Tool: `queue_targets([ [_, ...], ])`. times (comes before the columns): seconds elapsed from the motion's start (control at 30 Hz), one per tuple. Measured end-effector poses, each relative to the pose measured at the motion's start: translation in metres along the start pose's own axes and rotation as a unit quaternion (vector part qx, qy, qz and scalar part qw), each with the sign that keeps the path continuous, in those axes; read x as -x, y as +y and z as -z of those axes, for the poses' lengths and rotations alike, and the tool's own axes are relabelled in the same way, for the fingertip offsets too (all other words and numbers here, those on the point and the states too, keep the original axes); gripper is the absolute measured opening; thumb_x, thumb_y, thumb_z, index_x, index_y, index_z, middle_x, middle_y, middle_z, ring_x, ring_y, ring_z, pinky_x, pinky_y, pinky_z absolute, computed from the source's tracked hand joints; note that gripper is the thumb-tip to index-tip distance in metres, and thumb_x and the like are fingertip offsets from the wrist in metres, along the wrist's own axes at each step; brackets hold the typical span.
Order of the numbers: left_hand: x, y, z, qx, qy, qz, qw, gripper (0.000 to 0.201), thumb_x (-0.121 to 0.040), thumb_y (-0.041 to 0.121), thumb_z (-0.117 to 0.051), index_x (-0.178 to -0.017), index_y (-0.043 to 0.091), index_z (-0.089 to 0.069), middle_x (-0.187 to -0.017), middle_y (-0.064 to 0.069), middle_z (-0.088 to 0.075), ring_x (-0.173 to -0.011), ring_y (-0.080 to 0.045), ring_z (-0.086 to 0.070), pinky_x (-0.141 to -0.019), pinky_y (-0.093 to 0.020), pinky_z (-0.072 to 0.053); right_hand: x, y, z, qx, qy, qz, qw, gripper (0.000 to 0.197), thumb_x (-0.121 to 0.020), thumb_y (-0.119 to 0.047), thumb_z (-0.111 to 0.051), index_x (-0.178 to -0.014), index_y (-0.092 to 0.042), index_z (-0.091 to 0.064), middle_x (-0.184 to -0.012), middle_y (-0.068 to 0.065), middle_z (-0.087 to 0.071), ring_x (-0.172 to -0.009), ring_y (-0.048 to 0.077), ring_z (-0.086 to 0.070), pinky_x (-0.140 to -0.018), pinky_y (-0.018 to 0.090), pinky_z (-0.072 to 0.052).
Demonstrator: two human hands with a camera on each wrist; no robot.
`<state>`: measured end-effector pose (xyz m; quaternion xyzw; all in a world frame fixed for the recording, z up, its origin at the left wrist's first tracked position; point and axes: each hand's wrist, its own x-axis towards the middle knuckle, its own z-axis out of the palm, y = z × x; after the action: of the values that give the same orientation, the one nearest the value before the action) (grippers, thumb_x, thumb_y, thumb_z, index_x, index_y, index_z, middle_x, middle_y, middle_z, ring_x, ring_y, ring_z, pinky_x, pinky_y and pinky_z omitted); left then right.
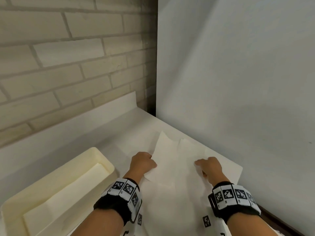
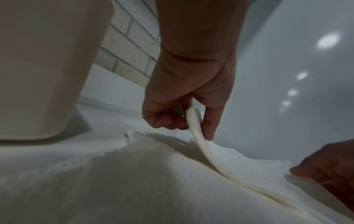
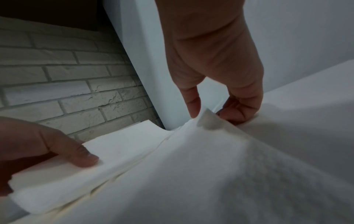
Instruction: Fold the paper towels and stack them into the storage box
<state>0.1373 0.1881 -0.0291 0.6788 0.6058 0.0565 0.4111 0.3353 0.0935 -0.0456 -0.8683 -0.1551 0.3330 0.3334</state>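
A white paper towel (image 1: pixel 172 160) lies spread on the white counter, its far edge raised. My left hand (image 1: pixel 144 160) pinches the towel's left edge; in the left wrist view the thumb and curled fingers of the left hand (image 2: pixel 193 121) clamp a lifted strip of the paper towel (image 2: pixel 220 157). My right hand (image 1: pixel 207 165) pinches the right edge; in the right wrist view the right hand (image 3: pixel 207 113) nips a small raised corner of the paper towel (image 3: pixel 191 166). The cream storage box (image 1: pixel 95 155) sits at the left with folded towels (image 1: pixel 71 196) inside.
A brick wall (image 1: pixel 64 65) runs behind the counter. A white panel (image 1: pixel 238 82) closes the right side, close to my right hand. The counter's right edge (image 1: pixel 240 169) lies just beyond the towel. The storage box wall (image 2: pixel 44 75) stands near my left hand.
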Motion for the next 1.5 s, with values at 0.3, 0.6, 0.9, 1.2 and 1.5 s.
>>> queue_targets([
  [0.3,0.005,0.008,-0.008,0.180,-0.070,0.051,0.980,0.030,-0.083,0.005,-0.062,-0.112,0.004,-0.054,-0.107,-0.012,-0.057,-0.099,-0.030,-0.059,-0.089,-0.041,-0.054,-0.003,0.000,-0.001,0.115,-0.028,-0.023,0.993,0.053,-0.074,-0.010,-0.070,-0.118,0.005,-0.045,-0.089,0.012,-0.052,-0.083,0.027,-0.051,-0.069,0.029,-0.042],
  [0.6,0.005,-0.004,-0.009,0.115,-0.093,0.035,0.988,0.040,-0.085,0.004,-0.060,-0.124,0.005,-0.050,-0.109,-0.009,-0.056,-0.099,-0.026,-0.054,-0.094,-0.035,-0.048,0.000,-0.007,0.020,-0.051,0.042,0.038,0.997,0.075,-0.080,-0.002,-0.068,-0.143,-0.004,-0.027,-0.100,0.018,-0.062,-0.084,0.029,-0.060,-0.080,0.034,-0.048],
  [0.9,-0.001,-0.010,0.008,0.336,-0.082,0.038,0.937,0.047,-0.082,-0.002,-0.054,-0.126,0.015,-0.048,-0.105,-0.008,-0.060,-0.099,-0.030,-0.058,-0.081,-0.040,-0.051,-0.020,-0.016,-0.004,-0.142,0.092,0.011,0.986,0.066,-0.083,-0.010,-0.067,-0.138,0.000,-0.033,-0.132,0.025,-0.051,-0.124,0.038,-0.049,-0.100,0.038,-0.041],
  [1.2,0.006,0.039,-0.021,0.476,-0.167,-0.087,0.859,0.055,-0.076,-0.007,-0.054,-0.118,0.029,-0.053,-0.103,-0.003,-0.065,-0.092,-0.022,-0.061,-0.078,-0.033,-0.050,-0.023,-0.012,0.009,-0.125,0.081,-0.020,0.989,0.061,-0.082,-0.025,-0.067,-0.132,0.000,-0.044,-0.112,0.020,-0.059,-0.104,0.038,-0.059,-0.091,0.049,-0.052],
  [1.5,-0.001,0.041,-0.056,0.074,-0.120,-0.080,0.987,0.061,-0.080,0.019,-0.060,-0.138,0.020,-0.037,-0.126,-0.003,-0.053,-0.113,-0.021,-0.052,-0.088,-0.025,-0.045,-0.016,-0.006,0.019,-0.132,-0.022,-0.060,0.989,0.032,-0.087,-0.026,-0.064,-0.070,-0.001,-0.052,-0.063,0.012,-0.048,-0.053,0.023,-0.048,-0.060,0.041,-0.056],
])
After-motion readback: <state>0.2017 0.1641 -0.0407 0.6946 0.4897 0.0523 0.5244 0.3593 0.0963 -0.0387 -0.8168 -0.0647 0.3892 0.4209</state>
